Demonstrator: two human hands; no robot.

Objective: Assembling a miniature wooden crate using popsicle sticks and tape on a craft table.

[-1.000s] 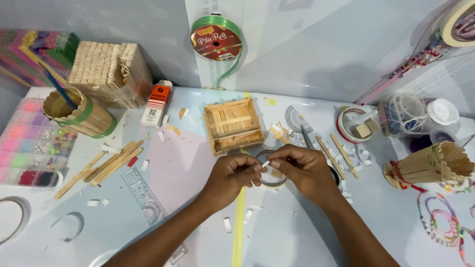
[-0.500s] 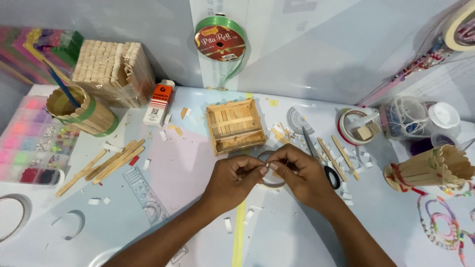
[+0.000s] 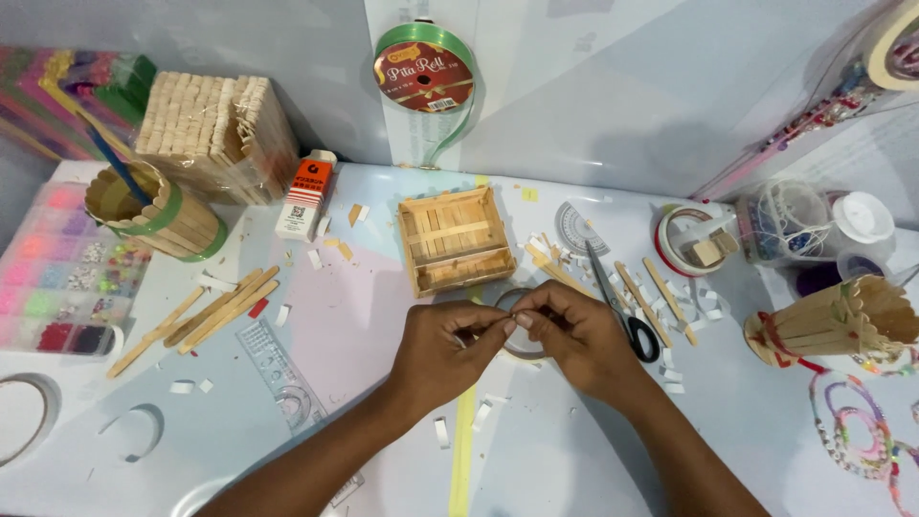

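Head view, looking down on the desk: my left hand and right hand meet at the middle of the desk, thumbs and forefingers pressed together on the near rim of a roll of clear tape. The roll sits low between both hands, just in front of a small open box of craft sticks; most of its ring is hidden behind my knuckles. My left fingers are pinched on the tape's edge, and my right fingers close against them from the other side; whether a loose tape end is held I cannot tell. Just right of my right hand lie scissors with black handles, beside several loose craft sticks and a small protractor. Further right stand a red-rimmed tape roll, a clear tub of beads and cord, and a tilted cup of craft sticks. To the left are a glue bottle with an orange label, a wrapped bundle of craft sticks, a stick-built pen holder banded green, a scatter of loose sticks, a clear ruler and a bead organiser tray. A spool of green ribbon hangs on the wall behind. A yellow strip runs toward me between my forearms.
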